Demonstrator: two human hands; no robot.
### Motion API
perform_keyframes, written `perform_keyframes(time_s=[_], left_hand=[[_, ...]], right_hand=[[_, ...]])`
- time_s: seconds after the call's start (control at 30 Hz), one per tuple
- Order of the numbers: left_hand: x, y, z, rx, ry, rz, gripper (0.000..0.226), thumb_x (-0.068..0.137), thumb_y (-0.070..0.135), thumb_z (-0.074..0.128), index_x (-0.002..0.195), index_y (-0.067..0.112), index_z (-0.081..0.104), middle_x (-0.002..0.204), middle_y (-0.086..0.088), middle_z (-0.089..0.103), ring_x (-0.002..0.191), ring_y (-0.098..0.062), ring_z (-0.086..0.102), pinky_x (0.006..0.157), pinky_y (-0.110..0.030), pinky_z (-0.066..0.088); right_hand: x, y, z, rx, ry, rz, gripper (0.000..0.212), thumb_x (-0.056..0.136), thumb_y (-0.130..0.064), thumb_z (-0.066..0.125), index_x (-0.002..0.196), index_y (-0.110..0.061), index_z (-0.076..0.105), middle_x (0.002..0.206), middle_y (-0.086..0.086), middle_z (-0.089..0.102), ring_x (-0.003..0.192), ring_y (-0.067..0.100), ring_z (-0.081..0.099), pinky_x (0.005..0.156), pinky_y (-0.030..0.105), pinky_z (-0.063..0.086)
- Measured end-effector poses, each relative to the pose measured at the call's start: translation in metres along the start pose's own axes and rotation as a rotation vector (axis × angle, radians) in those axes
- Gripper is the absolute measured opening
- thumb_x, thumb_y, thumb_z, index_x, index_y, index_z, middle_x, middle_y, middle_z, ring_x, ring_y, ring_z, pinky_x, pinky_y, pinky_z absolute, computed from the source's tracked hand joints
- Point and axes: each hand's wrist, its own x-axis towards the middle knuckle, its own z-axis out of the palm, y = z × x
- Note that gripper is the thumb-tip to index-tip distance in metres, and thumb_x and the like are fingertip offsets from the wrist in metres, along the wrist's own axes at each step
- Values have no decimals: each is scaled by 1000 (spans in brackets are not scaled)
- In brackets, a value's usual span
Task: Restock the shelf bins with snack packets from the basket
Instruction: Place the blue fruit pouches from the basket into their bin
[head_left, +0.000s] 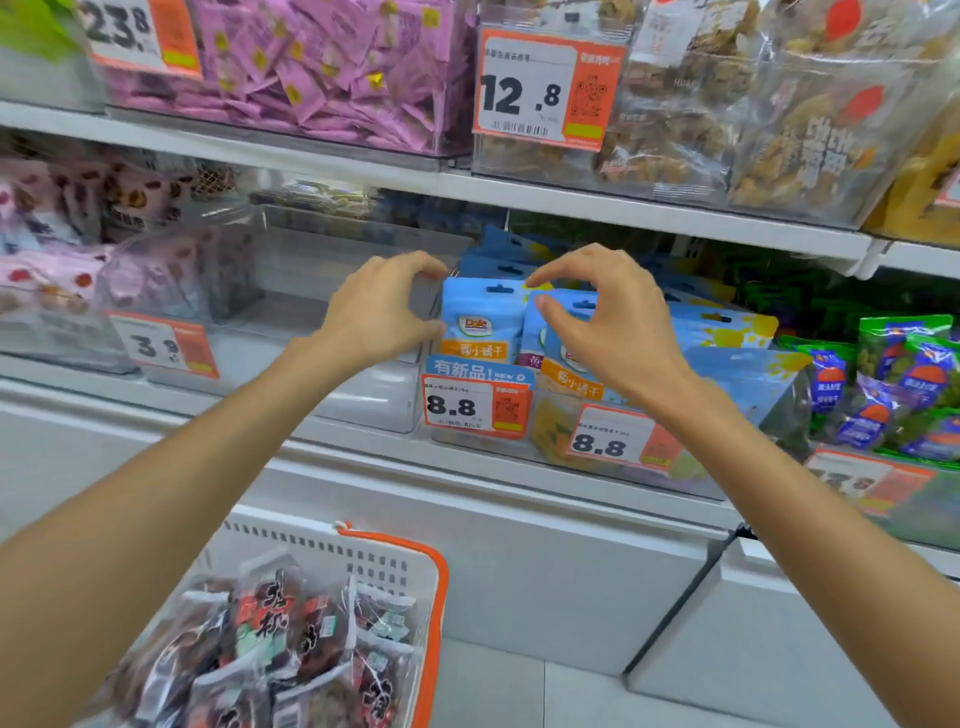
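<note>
Straightening blue pouches (485, 322) in the shelf bin (519, 452): left hand (382, 312) and right hand (602, 317) hover with curled fingers, gripping nothing. Next move likely requires reaching down to the basket (410, 566), which holds dark snack packets (270, 623).

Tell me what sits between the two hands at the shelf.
In the head view, a light blue Dole packet stands upright in its bin between the left hand and the right hand, other blue packets behind it.

Two bare forearms enter from the lower corners; no sleeves, watch, bracelet or gloves are seen on them; the left hand (382, 306) and right hand (605, 317) wear no rings; fingernails look short and unpainted.
</note>
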Motion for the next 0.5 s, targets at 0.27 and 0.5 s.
perform_keyframes(time_s=[0.27,0.5], left_hand=[[-124,-71,-19,-325,-74,-277,30,80,20,74,106,29,62,101,12,66,91,-10,65,81,-35,53],[-243,-158,-1,-307,-311,-574,20,85,17,69,103,22,64,101,6,66,93,-16,64,91,-37,51]], right_hand=[[-79,-48,78,214,-406,59,14,83,-19,65,84,-31,71,75,-14,67,66,0,58,68,29,52],[-135,-84,178,206,-953,94,15,87,-19,61,92,-26,73,87,-6,69,72,2,57,76,28,50]])
